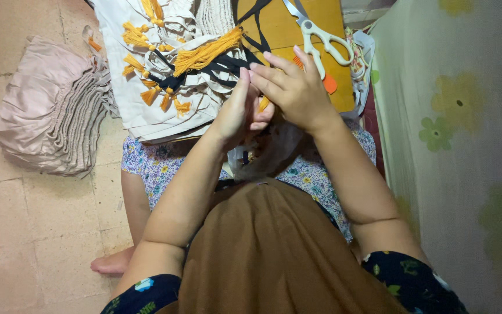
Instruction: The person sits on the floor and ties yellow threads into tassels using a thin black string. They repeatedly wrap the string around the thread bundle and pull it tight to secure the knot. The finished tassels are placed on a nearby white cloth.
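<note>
Both hands meet in a narrow pinch: the left hand [236, 113] and right hand [294, 87] hold 1 small orange tassel [264, 103] between them. Just beyond the grip, many finished tassels [204, 53] lie on cream fabric [146, 110]; scissors [318, 35] rest untouched.

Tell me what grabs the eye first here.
The two hands meet mid-frame, left hand and right hand pinching a small orange piece between them. Just above lies a stack of cream fabric strewn with orange tassels and black straps. White-handled scissors rest on a wooden board at top right; a pile of folded pinkish cloth sits on the floor at left.
</note>
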